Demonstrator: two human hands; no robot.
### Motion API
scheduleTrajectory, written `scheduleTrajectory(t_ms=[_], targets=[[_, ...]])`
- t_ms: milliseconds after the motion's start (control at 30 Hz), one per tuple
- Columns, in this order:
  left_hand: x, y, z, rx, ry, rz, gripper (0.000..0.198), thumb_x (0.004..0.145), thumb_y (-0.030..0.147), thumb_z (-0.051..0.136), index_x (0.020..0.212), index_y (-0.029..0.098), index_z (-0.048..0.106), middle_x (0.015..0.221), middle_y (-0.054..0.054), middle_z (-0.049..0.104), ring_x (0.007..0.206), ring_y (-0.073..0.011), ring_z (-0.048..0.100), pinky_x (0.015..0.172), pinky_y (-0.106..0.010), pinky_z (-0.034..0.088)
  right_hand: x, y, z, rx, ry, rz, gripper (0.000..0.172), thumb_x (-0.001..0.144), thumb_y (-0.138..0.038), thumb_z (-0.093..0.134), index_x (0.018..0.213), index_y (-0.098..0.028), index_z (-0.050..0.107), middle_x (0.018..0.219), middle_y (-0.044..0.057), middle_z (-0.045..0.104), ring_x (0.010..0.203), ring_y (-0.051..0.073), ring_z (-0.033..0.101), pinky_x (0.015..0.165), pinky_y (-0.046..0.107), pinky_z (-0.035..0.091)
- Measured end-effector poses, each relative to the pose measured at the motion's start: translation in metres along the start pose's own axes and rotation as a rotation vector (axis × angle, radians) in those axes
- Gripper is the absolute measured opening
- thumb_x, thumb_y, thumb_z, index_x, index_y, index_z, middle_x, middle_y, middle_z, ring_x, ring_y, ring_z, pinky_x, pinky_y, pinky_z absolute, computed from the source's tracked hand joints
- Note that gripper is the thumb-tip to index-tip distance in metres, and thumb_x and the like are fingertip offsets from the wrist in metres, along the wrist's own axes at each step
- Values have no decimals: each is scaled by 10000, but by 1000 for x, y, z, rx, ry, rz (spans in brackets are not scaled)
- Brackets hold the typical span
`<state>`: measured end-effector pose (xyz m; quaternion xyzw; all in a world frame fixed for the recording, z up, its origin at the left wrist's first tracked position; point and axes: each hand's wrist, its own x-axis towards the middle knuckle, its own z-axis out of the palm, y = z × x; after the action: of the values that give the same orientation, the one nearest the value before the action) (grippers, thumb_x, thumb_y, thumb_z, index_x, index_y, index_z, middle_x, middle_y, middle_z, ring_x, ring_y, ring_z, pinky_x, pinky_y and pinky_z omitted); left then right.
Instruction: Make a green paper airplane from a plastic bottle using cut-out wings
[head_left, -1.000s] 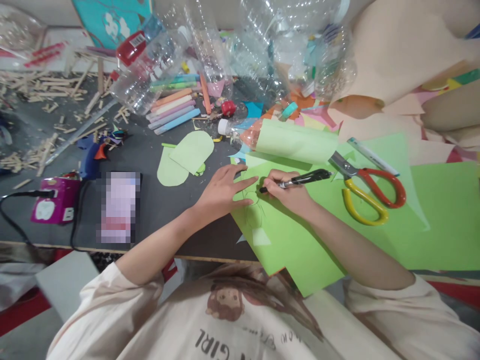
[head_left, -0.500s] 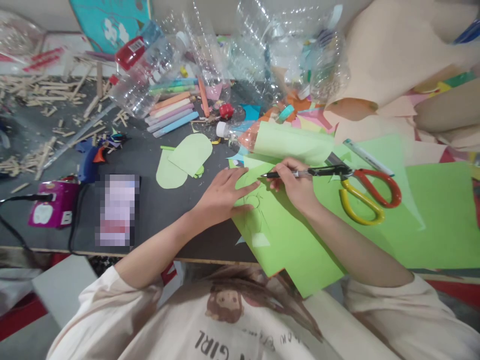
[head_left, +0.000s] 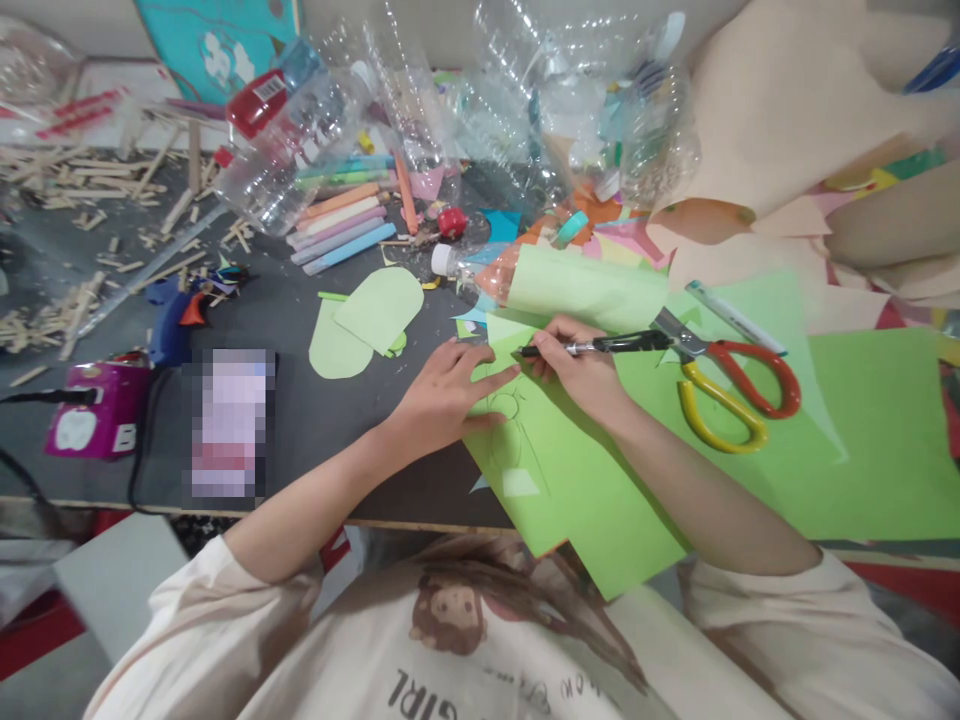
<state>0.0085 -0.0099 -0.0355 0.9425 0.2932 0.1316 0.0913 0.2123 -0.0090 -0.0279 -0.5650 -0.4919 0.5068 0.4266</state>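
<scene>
My right hand [head_left: 576, 366] is closed around a black pen [head_left: 626, 343], its tip low over a green sheet of paper [head_left: 577, 480]. Thin drawn lines with a rounded outline show on the sheet. Flat on the paper's left edge rests my left hand [head_left: 446, 395], fingers spread. Scissors [head_left: 739, 385] with one red and one yellow handle lie to the right of the pen. Behind both hands lies a plastic bottle [head_left: 472, 268] wrapped in pale green paper [head_left: 589, 283]. Pale green rounded cutouts [head_left: 379, 310] sit left of my left hand.
At left are a phone [head_left: 229, 425], a blue glue gun [head_left: 169, 320], a purple box [head_left: 97, 408] and scattered wooden sticks [head_left: 52, 320]. Rolled coloured papers [head_left: 341, 225], clear plastic bottles [head_left: 555, 110] and brown paper [head_left: 787, 110] fill the back. A white marker [head_left: 735, 315] lies behind the scissors.
My right hand has shifted slightly left with the pen, and the pen's back end has dipped away from the scissor blades. My left hand stays on the paper. The view has moved slightly.
</scene>
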Motion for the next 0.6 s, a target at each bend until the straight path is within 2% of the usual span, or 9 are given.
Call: scheduleTrajectory(t_ms=[233,600], targets=[[0,0,1,-31,-34,-40,517,860,451,576,1320,217,548,1183,-151,560,1123,-306,498,1017,-532,398,-1,0,1,-27,26,4,302,768,-361,626,542,-218,488,462,-49,563,409,79,499,415,221,393],[0,-1,1,-32,-19,-29,518,863,464,566,1295,178,563,1153,-164,580,1093,-310,512,986,-518,422,-2,-1,1,-85,32,-41,274,780,-277,564,536,-220,453,459,-56,526,414,77,467,431,230,349]])
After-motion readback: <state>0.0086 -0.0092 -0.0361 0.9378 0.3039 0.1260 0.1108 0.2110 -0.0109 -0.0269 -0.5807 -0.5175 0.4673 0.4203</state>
